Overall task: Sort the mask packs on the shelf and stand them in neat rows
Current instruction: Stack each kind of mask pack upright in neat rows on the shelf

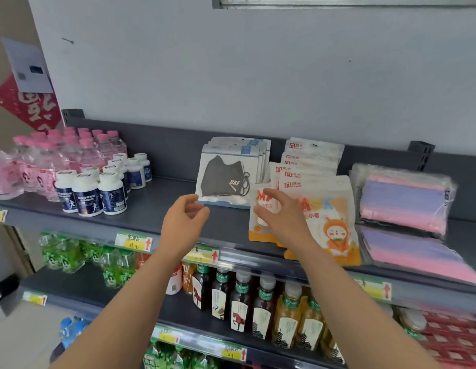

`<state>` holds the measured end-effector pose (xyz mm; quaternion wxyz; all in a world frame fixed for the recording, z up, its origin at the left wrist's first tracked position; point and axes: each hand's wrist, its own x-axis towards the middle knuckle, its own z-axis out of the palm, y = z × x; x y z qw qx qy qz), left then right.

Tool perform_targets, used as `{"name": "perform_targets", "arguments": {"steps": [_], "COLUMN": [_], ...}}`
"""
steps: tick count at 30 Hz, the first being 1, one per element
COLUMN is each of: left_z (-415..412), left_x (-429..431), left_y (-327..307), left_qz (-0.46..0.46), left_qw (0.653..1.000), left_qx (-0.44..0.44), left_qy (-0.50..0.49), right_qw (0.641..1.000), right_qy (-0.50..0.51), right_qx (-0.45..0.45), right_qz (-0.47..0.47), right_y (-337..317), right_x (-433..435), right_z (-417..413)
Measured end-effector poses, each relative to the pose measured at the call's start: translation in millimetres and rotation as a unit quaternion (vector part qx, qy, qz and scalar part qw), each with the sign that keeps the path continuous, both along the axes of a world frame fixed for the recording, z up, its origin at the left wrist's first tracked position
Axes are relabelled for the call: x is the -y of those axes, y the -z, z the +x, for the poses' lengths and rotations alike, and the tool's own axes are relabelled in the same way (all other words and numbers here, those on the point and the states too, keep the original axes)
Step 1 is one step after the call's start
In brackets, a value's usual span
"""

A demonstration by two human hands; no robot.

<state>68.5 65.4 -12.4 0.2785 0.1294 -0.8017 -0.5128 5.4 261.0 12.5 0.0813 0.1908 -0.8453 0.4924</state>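
Holding the leftmost orange mask pack point(261, 201) in my right grip point(282, 219), I have thumb and fingers curved round its upper part. It stands at the front of the top shelf point(157, 206), just left of a bigger orange pack point(330, 217) printed with a cartoon figure, which leans back against a row of white-topped packs point(311, 155).

My left grip point(182, 222) hangs at the lower left corner of the black mask pack point(223, 179), fingers loosely curved. Their tips are at the pack's edge, but I cannot tell whether they pinch it. That pack fronts its own upright row, just left of the orange ones.

To the right, clear bags of pink and purple masks point(404, 198) lean against the back panel, with another bag point(418, 251) lying flat in front of them. On the left of the shelf stand white-capped bottles point(90, 193), and behind them pink-capped water bottles point(72, 153). Price tags point(133, 242) line the shelf edge, and drink bottles point(258, 302) fill the shelf below.
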Motion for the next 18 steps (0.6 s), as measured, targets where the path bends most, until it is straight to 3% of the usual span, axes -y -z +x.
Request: {"name": "perform_targets", "arguments": {"steps": [10, 18], "left_z": [-43, -104], "left_x": [26, 50], "left_y": [6, 8], "left_qz": [0.006, 0.021], "left_qw": [1.000, 0.999], "left_qx": [0.003, 0.021], "left_qy": [-0.025, 0.013], "right_qw": [0.999, 0.996], "right_qy": [-0.041, 0.007], "right_qx": [0.032, 0.084], "right_qz": [0.008, -0.030], "right_y": [16, 30], "right_x": [69, 107], "right_z": [-41, -88]}}
